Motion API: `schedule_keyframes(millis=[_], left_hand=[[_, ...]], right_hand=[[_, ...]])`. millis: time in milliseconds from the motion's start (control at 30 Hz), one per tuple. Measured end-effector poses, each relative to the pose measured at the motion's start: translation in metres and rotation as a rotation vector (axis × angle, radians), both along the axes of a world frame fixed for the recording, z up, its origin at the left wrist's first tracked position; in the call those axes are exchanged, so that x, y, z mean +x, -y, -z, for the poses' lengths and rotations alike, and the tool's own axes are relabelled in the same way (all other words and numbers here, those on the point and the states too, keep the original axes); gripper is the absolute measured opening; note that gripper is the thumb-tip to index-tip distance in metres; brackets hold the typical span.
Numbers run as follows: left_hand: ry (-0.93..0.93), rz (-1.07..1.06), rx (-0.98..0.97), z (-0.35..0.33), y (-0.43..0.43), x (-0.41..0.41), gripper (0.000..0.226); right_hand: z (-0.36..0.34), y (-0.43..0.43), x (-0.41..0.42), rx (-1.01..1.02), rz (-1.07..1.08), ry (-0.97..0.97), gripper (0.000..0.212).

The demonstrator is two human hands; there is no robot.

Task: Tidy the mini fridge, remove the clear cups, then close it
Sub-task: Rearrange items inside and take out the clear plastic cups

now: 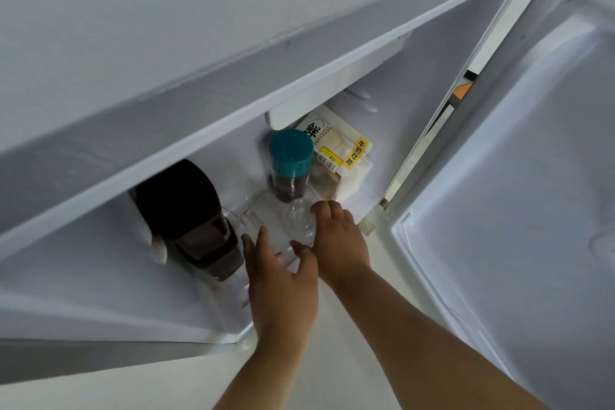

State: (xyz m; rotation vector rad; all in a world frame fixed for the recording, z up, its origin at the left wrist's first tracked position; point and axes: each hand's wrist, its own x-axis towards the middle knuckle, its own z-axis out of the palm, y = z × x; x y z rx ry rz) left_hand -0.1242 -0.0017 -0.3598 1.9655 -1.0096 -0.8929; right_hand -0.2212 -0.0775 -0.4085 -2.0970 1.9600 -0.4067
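I look down into the open mini fridge [206, 100]. Clear cups [293, 223] stand near the front of its floor, hard to tell apart through the glare. My left hand [283, 280] reaches in with fingers spread, thumb and fingers on either side of the nearer cup. My right hand [339, 236] lies against the right side of the cups, fingers curled over the far one. Whether either hand grips a cup firmly is unclear. Behind the cups stands a jar with a teal lid [289, 163].
A dark-lidded pitcher [196, 220] stands at the left of the fridge floor. A bagged bread loaf with a yellow label [336, 150] leans at the back right. The open fridge door [519, 176] fills the right side.
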Motion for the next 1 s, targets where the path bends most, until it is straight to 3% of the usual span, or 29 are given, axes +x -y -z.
schedule_keyframes(millis=[200,433,533,633,700,833,1000], left_hand=[[-0.140,-0.026,0.026,0.002,0.027,0.012,0.071],[-0.248,-0.015,-0.081,0.001,0.027,0.015,0.054],[-0.276,-0.014,-0.146,-0.001,0.004,0.011,0.044],[-0.284,-0.063,-0.175,0.002,-0.010,0.009,0.037],[-0.345,-0.113,-0.168,0.004,-0.009,0.010,0.032],[-0.557,-0.137,-0.096,0.001,0.007,0.015,0.032],[-0.569,-0.049,-0.045,0.010,0.025,0.008,0.040]], right_hand=[[-0.006,-0.018,-0.012,-0.114,-0.019,0.053,0.060],[-0.021,-0.021,-0.011,-0.094,-0.042,0.194,0.040],[-0.034,-0.018,-0.003,-0.007,0.028,0.415,0.042],[-0.051,-0.012,0.005,0.221,0.153,0.742,0.063],[-0.056,-0.007,0.006,0.311,0.161,0.853,0.065],[-0.059,-0.006,0.005,0.222,0.100,0.720,0.056],[-0.060,0.005,0.006,-0.087,-0.026,0.249,0.069]])
